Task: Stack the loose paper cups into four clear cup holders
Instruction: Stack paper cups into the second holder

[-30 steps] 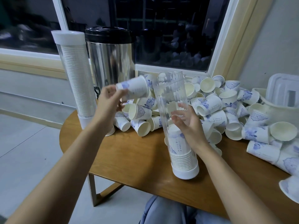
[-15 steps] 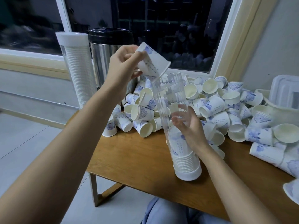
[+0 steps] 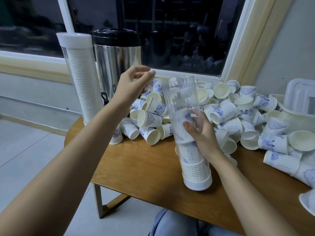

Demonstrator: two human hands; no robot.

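A clear cup holder (image 3: 183, 99) stands upright on the wooden table (image 3: 136, 167), its white base near the front edge. A short stack of paper cups (image 3: 196, 167) fills its bottom, and one more cup (image 3: 185, 133) sits loosely above the stack inside the tube. My right hand (image 3: 200, 133) grips the holder at mid height, its fingers showing through the clear wall. My left hand (image 3: 134, 82) hovers empty, fingers loosely curled, to the left of the holder's open top. Several loose white-and-blue paper cups (image 3: 223, 113) lie heaped behind and to the right of the holder.
A second holder (image 3: 80, 82), packed full and capped in white, stands at the table's left end. Beside it is a steel urn (image 3: 117, 65) with a black lid. A white plastic tub (image 3: 289, 114) sits at the right among cups. The window is close behind.
My left hand lifted a cup to the holder's open top and let it go; the cup now sits inside the tube and the hand is empty. My right hand stayed on the holder.
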